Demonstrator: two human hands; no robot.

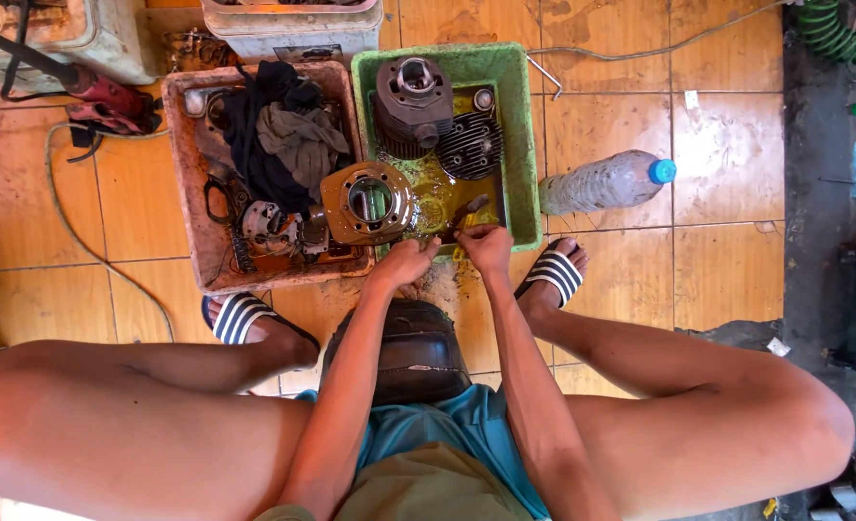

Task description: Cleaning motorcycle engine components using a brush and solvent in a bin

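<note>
Head view looks down on a seated person whose left hand and right hand meet at the near rim of a green tub, at twelve o'clock from the dark stool. Both hands are closed together around a small part too hidden to identify; a brush pokes up just beyond them. Inside the tub sit a finned cylinder and a cylinder head in yellowish liquid. At nine o'clock lies a reddish tray holding rags and an engine casing; at three o'clock, a plastic bottle.
</note>
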